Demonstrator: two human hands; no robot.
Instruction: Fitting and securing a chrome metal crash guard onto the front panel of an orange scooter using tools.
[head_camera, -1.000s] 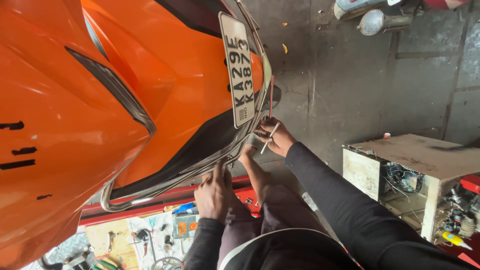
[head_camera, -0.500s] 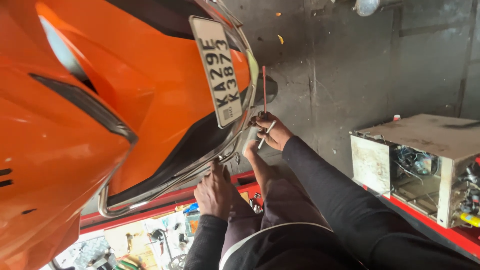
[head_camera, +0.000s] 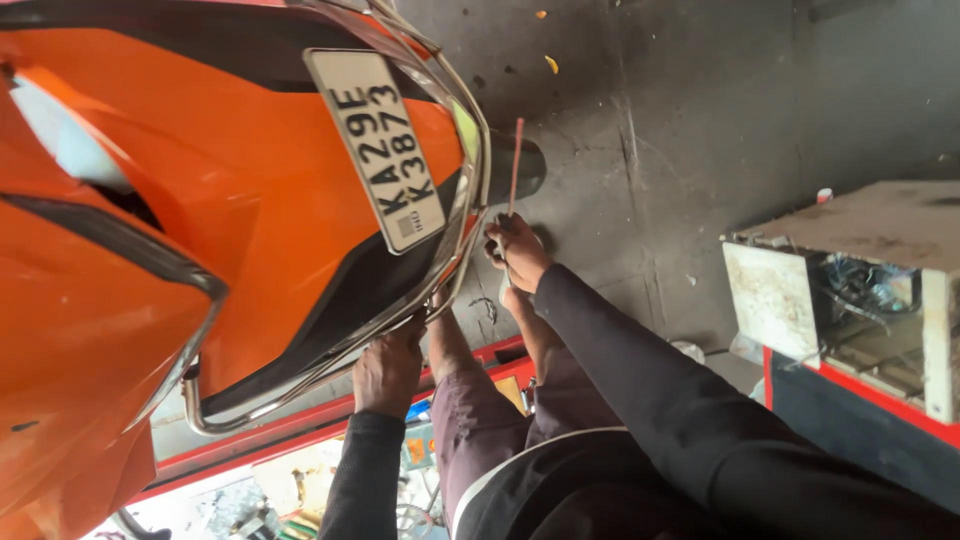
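**Asker:** Concrete floor (head_camera: 700, 150), is that what is lying behind everything?

**Describer:** Yes, grey stained concrete is filling the background, with an orange scooter (head_camera: 200, 250) taking up the near side of the view. I am placing everything else against that scooter.

**Asker:** What are the fingers doing?

**Describer:** Fingers of the right hand (head_camera: 515, 250) are curling tight around the handle of a long thin screwdriver (head_camera: 514, 165). Its reddish shaft is pointing away from the hand, running just beside the scooter's chrome guard rail (head_camera: 478, 170) and ending near the black tyre (head_camera: 520, 165). Fingers of the left hand (head_camera: 388, 370) are wrapping around the lower stretch of that same rail, pressed together, gripping it from beneath the scooter's body.

**Asker:** And moving outward from the hands?

**Describer:** Both arms are wearing black sleeves. The person's knees, in dull purple trousers, are showing between the arms, below the scooter.

**Asker:** What else is sitting around the scooter?

**Describer:** A white number plate (head_camera: 378, 150) is hanging on the scooter's rear panel, just inside the rail. A red platform edge (head_camera: 300, 430) is running under the scooter. Well apart from the scooter, across the floor, a worn white cabinet (head_camera: 770, 300) is standing open-sided, with tangled wiring showing inside it.
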